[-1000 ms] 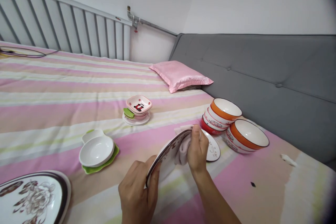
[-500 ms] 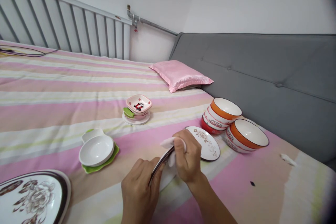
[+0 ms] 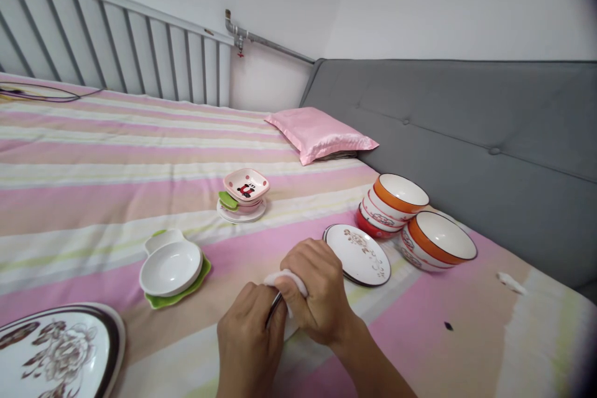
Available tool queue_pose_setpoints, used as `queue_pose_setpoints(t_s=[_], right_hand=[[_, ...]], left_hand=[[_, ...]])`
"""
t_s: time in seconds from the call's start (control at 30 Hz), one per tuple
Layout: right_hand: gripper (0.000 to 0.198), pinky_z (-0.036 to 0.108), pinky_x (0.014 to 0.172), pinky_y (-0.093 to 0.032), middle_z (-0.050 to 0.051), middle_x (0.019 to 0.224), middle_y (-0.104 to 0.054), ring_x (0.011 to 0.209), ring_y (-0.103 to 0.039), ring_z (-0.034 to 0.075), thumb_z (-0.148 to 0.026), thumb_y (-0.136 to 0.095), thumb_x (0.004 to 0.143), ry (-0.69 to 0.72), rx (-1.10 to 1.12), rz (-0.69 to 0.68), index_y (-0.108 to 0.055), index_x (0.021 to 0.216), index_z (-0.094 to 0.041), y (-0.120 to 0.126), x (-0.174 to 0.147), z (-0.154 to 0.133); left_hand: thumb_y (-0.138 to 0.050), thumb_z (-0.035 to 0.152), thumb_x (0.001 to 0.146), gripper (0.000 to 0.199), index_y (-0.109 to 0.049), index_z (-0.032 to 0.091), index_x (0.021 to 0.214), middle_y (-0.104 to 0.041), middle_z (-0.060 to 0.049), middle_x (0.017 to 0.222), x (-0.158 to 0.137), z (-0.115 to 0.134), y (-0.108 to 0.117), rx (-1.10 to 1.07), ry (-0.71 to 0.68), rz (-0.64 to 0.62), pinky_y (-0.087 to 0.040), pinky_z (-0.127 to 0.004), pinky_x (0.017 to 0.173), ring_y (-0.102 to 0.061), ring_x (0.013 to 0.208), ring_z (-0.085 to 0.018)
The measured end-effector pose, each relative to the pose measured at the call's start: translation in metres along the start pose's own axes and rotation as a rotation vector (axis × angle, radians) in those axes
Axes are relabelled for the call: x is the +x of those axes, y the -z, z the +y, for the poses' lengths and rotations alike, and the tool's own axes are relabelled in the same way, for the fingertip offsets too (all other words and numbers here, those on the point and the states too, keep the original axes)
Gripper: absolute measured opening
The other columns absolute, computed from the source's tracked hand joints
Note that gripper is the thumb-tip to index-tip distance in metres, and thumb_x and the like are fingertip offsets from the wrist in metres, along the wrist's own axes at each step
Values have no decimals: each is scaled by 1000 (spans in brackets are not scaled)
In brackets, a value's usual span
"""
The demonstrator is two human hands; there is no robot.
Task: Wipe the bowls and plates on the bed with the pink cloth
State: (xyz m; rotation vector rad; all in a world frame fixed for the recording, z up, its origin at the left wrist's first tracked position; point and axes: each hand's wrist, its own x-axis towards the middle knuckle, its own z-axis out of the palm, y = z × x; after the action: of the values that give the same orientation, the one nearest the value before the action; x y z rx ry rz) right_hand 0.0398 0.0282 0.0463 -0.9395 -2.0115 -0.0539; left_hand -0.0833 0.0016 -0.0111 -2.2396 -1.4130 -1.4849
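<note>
Wiping unfinished, I judge: left hand grips dark-edged plate, right hand clasps white cloth at its edge. Stacked plates, right: done or not, can't tell.

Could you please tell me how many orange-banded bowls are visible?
2: the left bowl tops a stack near the gray headboard, and the right bowl sits to its right, nearer the camera. More may be nested out of sight.

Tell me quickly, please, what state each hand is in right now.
Left hand: closed, holding a dark-rimmed plate, seen edge-on and mostly hidden.
Right hand: closed, holding a white cloth at the plate's edge.
</note>
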Motion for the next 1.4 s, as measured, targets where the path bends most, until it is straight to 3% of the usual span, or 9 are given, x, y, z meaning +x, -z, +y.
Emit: queue_pose_setpoints(t_s=[0.3,0.47,0.63,0.93,1.07,1.17,1.23,1.33,1.4], right_hand=[[36,30,63,-28,2,61,-49,63,-42,13,-36,-36,92,29,11,-17,-49,65,-17,-1,2,-3],[36,30,63,-28,2,61,-49,63,-42,13,-36,-36,92,15,29,-18,-49,64,-17,-2,1,-2],[35,30,64,-29,2,61,-50,63,-43,13,-35,-38,92,6,32,-23,-49,64,-17,-2,1,-2],[39,31,64,-31,2,61,-51,63,-45,13,-38,-35,93,18,51,-9,-50,63,-17,-4,1,-2],[38,32,67,-35,2,63,-54,66,-49,14,-38,-35,93,-20,178,40,-53,67,-17,-5,-2,-3],[42,33,71,-40,4,69,-57,71,-54,15,-37,-30,95,-126,359,184,-57,70,-18,-5,-4,-4],[45,31,70,-43,5,71,-58,74,-57,16,-39,-27,96,-269,419,328,-58,71,-19,-5,-4,-2],[49,27,64,-44,4,67,-59,69,-58,16,-46,-26,95,-571,415,520,-59,73,-17,-4,-1,4],[52,25,61,-44,3,61,-57,66,-58,16,-53,-26,93,-734,431,566,-58,74,-17,-4,2,11]], left_hand=[[-49,13,81,18,-46,20,65,-47,2,56,0,0,0,-36,46,-4,-34,-21,47,-47,52,-11],[-46,14,83,16,-51,19,68,-54,0,62,3,7,3,-163,161,-52,-40,-21,51,-51,55,-12],[-46,21,84,18,-53,19,68,-57,2,54,0,8,0,-256,300,-152,-39,-20,45,-50,45,-11],[-44,28,85,26,-60,17,68,-60,-1,56,-5,5,-2,-355,419,-257,-39,-23,47,-51,49,-13],[-46,31,85,26,-64,16,74,-65,-4,65,-2,8,0,-432,494,-281,-42,-24,53,-54,55,-15],[-46,37,86,29,-67,16,84,-67,-4,72,4,10,2,-555,583,-321,-43,-25,58,-57,62,-16],[-47,43,85,34,-68,17,90,-68,-4,78,8,11,2,-636,683,-307,-45,-25,64,-59,69,-18],[-51,55,80,47,-69,14,91,-69,-7,80,11,9,2,-672,961,-189,-47,-30,68,-61,76,-23],[-52,61,76,55,-69,11,92,-70,-10,78,11,6,0,-717,1207,-105,-49,-32,66,-63,75,-25]])
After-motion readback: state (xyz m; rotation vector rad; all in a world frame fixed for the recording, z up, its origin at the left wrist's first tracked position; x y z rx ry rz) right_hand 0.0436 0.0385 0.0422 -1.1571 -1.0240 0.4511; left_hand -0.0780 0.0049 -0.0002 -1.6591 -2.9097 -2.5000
